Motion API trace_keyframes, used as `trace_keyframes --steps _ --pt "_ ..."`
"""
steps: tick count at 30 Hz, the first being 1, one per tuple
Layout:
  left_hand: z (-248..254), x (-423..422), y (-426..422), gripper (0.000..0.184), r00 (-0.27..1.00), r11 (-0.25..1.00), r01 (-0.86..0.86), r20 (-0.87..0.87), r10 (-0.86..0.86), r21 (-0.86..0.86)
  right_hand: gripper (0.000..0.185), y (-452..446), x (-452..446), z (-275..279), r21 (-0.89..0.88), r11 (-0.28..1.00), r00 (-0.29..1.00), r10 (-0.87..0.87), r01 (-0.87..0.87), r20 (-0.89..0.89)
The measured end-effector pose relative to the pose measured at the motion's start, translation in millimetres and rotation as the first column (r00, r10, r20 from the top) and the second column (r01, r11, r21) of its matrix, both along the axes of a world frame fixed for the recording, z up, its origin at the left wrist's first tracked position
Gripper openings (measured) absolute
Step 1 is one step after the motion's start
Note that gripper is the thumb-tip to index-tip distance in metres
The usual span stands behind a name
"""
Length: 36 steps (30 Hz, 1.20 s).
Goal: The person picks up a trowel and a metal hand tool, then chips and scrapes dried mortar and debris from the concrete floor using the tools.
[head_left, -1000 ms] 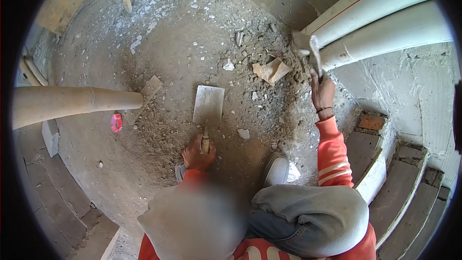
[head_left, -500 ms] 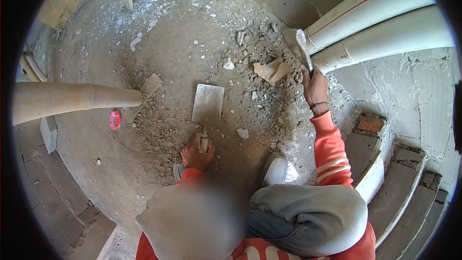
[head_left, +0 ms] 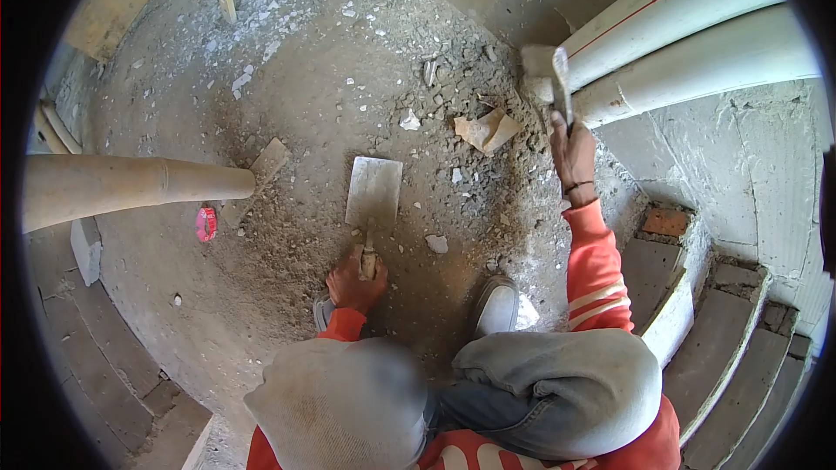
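My left hand [head_left: 355, 283] is closed around the short handle of a trowel [head_left: 374, 191]. Its flat rectangular blade points away from me, at the dusty floor. At the end of my outstretched right arm, my right hand [head_left: 575, 157] grips a pale metal-looking hand tool [head_left: 562, 85]; a squarish grey-brown part lies beside its far end. I cannot make out the tool's exact kind. That end is beside the lower ends of two white pipes [head_left: 640, 96]. Left of the right hand, a torn piece of brown paper [head_left: 489, 130] lies on rubble.
Loose rubble [head_left: 453, 78] lines the wall's foot. At left, a thick round pole [head_left: 139, 181] reaches in above a flat scrap [head_left: 268, 157] and a pink wrapper [head_left: 205, 224]. Brick steps [head_left: 714, 357] rise at right. My shoe [head_left: 497, 305] stands on the floor.
My right hand has shifted slightly, and the tool's far end has swung a little right; the squarish part is sharper now. The left hand and trowel look nearly unchanged.
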<state>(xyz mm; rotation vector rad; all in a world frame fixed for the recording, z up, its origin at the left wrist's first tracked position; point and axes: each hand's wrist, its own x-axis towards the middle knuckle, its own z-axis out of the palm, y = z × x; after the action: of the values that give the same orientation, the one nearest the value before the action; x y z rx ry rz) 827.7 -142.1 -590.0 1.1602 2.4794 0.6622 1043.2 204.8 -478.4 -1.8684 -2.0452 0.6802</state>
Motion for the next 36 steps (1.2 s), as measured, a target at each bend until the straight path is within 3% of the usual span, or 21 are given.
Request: trace_keyframes --steps 2,3,6,7,9,11,14,15,17,18,20,24,27,31,33,35,36 --pt "0 1 1 0.037 0.998 1.0 -0.008 -0.056 0.008 0.002 0.042 -4 2 11 0.258 0.966 0.989 0.056 -0.019 -0.137" --pt "-1 0 3 0.037 0.998 1.0 0.001 -0.055 0.0 0.008 0.042 -1 7 6 0.263 0.965 0.99 0.047 -0.01 -0.135" --pt "1 -2 3 0.039 1.0 1.0 0.027 -0.007 -0.027 0.006 0.04 8 34 -36 0.384 0.913 0.99 0.117 -0.14 0.082" --pt "4 -1 4 0.036 1.0 1.0 0.014 0.001 -0.014 0.005 0.041 10 41 -44 0.202 0.971 0.974 0.086 -0.129 0.208" --pt "7 0 5 0.033 1.0 1.0 0.017 0.012 -0.017 0.009 0.043 13 47 -52 0.113 0.955 0.902 0.213 -0.273 0.377" --pt "9 0 7 0.03 0.999 0.999 0.012 0.04 -0.014 0.049 0.046 11 48 -47 0.111 0.961 0.913 0.2 -0.254 0.355" --pt "10 0 6 0.03 1.0 0.999 0.013 -0.003 -0.013 0.029 0.044 -7 35 -11 0.074 0.994 0.984 0.065 -0.078 0.163" --pt "11 0 6 0.03 1.0 1.0 0.01 -0.007 -0.01 0.025 0.041 -11 36 -7 0.14 0.989 0.996 0.024 -0.036 0.09" --pt "13 1 7 0.03 0.999 1.0 0.021 -0.035 -0.021 0.0 0.04 -7 50 -15 0.338 0.935 0.991 0.07 -0.106 0.118" --pt "11 1 7 0.03 0.999 1.0 0.027 -0.033 -0.027 0.003 0.04 -5 58 -21 0.34 0.935 0.991 0.063 -0.101 0.12" --pt "4 1 5 0.03 0.999 0.999 0.002 -0.048 -0.001 0.032 0.041 3 70 -33 0.254 0.953 0.96 0.097 -0.166 0.264" --pt "8 0 7 0.036 1.0 0.999 0.0 0.01 0.0 -0.032 0.046 17 86 -57 0.121 0.965 0.924 0.182 -0.234 0.335" --pt "5 1 3 0.033 1.0 0.999 0.006 0.024 -0.007 0.032 0.045 4 69 -25 0.083 0.988 0.955 0.103 -0.131 0.279" --pt "2 -1 4 0.036 0.999 0.999 0.029 -0.037 -0.028 0.035 0.044 -4 72 -24 0.289 0.946 0.986 0.117 -0.148 0.12" --pt "0 2 4 0.036 0.999 0.998 0.038 -0.02 -0.037 0.054 0.044 6 87 -45 0.333 0.928 0.976 0.107 -0.167 0.189" --pt "-2 3 2 0.037 0.997 0.998 0.01 -0.076 -0.005 0.066 0.045 15 93 -58 0.068 0.97 0.861 0.172 -0.232 0.479" --pt "-1 2 2 0.037 0.997 0.997 0.017 -0.081 -0.012 0.069 0.047 12 90 -58 0.107 0.97 0.897 0.156 -0.218 0.414"
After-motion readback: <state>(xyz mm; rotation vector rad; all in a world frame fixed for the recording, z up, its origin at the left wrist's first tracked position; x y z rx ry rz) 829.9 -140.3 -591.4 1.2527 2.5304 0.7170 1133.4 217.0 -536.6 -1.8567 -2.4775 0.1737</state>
